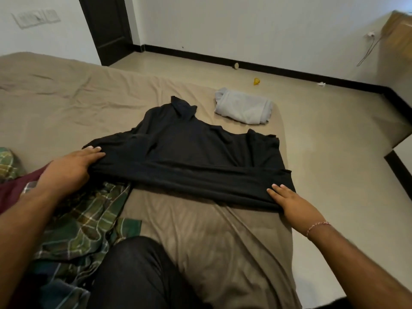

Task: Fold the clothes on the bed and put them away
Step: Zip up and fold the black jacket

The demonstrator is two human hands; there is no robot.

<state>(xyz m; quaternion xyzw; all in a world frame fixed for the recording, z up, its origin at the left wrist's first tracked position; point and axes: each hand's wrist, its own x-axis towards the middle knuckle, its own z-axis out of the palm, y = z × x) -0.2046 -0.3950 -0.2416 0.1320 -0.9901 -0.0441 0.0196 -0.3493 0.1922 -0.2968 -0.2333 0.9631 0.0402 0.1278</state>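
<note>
Nearest, a dark-trousered knee (138, 270) rests on the bed with its tan fitted sheet (223, 241). By the bed's left edge lies a crumpled green plaid cloth (89, 221) beside a maroon garment (13, 188). The left hand (69, 168) and right hand (292, 204) each pinch an end of the folded-over hem of the black collared shirt (185, 143) (thumbs tucked under, fingers on top), which lies spread across the bed's middle. Toward the far right corner sits a folded pale grey garment (244, 110).

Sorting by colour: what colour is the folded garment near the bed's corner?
Light grey, clearest in the head view.
</note>
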